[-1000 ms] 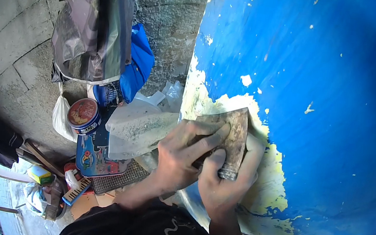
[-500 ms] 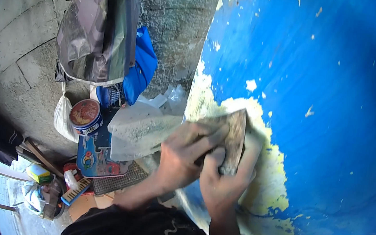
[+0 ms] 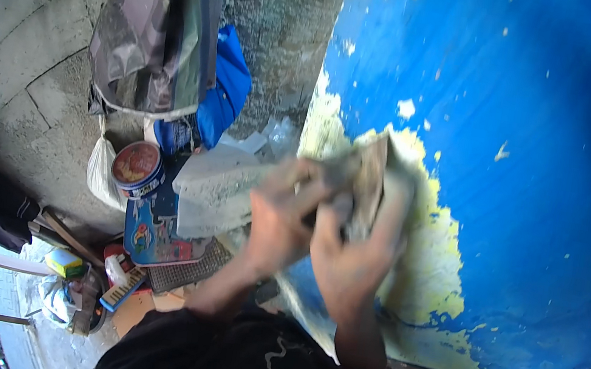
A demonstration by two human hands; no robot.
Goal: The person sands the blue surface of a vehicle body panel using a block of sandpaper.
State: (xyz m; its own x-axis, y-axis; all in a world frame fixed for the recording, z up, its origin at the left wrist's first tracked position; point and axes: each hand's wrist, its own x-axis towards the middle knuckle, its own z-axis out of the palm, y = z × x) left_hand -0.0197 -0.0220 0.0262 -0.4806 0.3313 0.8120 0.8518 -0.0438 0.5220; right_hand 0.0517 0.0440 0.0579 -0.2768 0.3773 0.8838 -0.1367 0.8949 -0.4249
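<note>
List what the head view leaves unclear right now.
In the head view:
Left hand and right hand: finger outlines smeared by motion blur.
Flat brownish piece: partly covered by both hands; blur leaves its exact kind unclear.
Blue curved panel: top cut off by the frame.
Hanging grey plastic sheet: likewise.
White bag: contents hidden by its plastic.

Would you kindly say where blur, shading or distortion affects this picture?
Head view: the left hand, right hand and brown piece they hold look blurred; head view: the block wall's joints curve; head view: the blue panel darkens toward the right.
</note>
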